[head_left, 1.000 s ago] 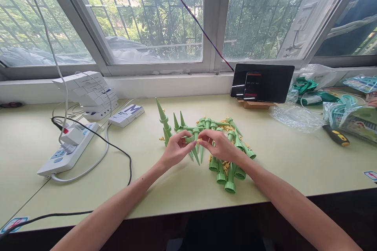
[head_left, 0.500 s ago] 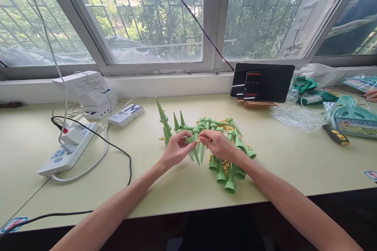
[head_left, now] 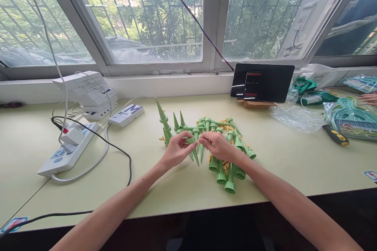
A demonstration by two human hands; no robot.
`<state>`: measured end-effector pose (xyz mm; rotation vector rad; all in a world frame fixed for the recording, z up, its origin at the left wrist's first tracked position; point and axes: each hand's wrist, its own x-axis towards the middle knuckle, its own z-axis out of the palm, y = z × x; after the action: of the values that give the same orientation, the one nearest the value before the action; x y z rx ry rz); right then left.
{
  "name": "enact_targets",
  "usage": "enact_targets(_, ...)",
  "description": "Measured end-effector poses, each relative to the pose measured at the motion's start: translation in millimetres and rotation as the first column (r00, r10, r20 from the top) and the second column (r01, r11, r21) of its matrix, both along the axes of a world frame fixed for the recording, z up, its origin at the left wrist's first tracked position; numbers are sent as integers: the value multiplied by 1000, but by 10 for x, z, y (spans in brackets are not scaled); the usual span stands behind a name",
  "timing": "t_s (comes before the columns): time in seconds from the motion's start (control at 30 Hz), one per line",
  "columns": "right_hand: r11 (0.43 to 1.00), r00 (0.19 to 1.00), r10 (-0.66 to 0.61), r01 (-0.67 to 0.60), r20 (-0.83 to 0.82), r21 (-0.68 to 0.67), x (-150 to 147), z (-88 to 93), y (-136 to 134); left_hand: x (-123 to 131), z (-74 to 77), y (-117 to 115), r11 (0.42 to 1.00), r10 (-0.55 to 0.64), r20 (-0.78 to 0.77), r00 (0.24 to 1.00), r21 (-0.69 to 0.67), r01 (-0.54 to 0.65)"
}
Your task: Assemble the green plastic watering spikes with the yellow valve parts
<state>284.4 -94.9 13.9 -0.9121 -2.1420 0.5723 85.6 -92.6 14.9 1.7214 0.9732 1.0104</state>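
Over the middle of the counter (head_left: 147, 192), the left hand (head_left: 176, 150) pinches a green plastic spike (head_left: 195, 156) at its head, tip pointing near. The right hand (head_left: 219, 146) pinches the same head from the right. The spike pile (head_left: 230, 174) lies just right.

Barred windows (head_left: 141, 15) above pale desk (head_left: 294, 157)
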Motion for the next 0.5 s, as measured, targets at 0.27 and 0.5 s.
enact_targets(0.27, 1000, 998, 5, -5, -55, -10, 7, -15, -20, -14, 20, 6, 999, 30, -9, 1000, -12, -30)
enact_targets(0.5, 1000, 1000, 6, -6, -15, 13, 3, -2, -7, 4, 27, -6, 1000, 16, 4, 1000, -1, -16)
